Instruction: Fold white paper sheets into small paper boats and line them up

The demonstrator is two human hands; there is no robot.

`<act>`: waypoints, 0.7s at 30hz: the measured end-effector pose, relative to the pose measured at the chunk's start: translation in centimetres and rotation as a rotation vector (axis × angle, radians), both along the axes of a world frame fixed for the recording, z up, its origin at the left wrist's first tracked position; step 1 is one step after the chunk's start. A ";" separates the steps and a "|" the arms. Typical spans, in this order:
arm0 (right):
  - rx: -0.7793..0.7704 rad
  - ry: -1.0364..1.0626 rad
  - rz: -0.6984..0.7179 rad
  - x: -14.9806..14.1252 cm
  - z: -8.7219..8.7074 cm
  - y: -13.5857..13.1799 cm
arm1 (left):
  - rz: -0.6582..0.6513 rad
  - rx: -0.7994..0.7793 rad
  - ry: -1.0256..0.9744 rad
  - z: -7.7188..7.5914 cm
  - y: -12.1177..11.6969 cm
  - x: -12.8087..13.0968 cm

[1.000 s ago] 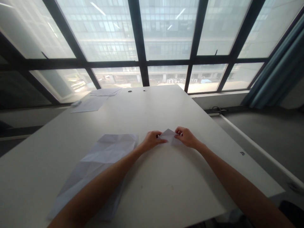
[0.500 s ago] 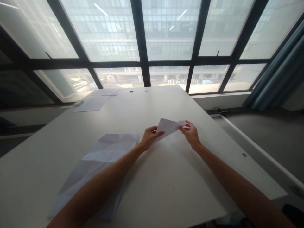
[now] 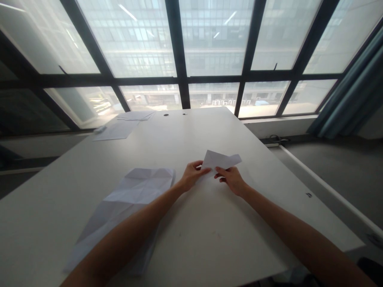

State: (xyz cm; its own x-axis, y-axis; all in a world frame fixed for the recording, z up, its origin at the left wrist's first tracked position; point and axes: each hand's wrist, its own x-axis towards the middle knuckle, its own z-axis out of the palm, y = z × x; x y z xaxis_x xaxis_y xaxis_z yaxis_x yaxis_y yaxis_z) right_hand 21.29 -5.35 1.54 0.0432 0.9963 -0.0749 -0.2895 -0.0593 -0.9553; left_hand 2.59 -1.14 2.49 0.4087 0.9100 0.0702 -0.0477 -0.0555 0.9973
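A small folded white paper [image 3: 221,160] is held just above the white table [image 3: 209,235], a little right of centre. My left hand [image 3: 191,176] pinches its left corner. My right hand [image 3: 230,178] grips its lower edge from the right, fingers closed under the sheet. The two hands are close together, with the paper's pointed end sticking out to the right.
A large creased sheet of white paper [image 3: 128,203] lies flat on the table to the left, partly under my left forearm. More sheets [image 3: 125,123] lie at the far left corner. Big windows stand behind the table, and its right edge drops to the floor.
The folded paper was lifted off the table and opened out. My right hand then slid from its right tip back toward my left hand, taking the lower edge.
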 end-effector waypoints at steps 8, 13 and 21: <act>-0.010 0.184 -0.290 0.5 -0.4 1.1 | 0.177 0.207 0.000 -1.0 0.5 0.4; 0.023 0.182 -0.286 0.3 -0.7 1.1 | 0.269 0.302 -0.040 -1.4 0.9 0.5; 0.078 0.201 -0.322 0.4 -1.0 1.3 | 0.317 0.536 0.062 -1.5 0.9 0.2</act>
State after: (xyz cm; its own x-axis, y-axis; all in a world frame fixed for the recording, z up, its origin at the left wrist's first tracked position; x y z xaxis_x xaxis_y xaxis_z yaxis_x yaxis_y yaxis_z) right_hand 21.68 -4.07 0.54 0.3469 0.9371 -0.0384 -0.4635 0.1357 -0.8756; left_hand 2.83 -0.27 0.99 0.1420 0.8326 0.5353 0.1102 -0.5507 0.8274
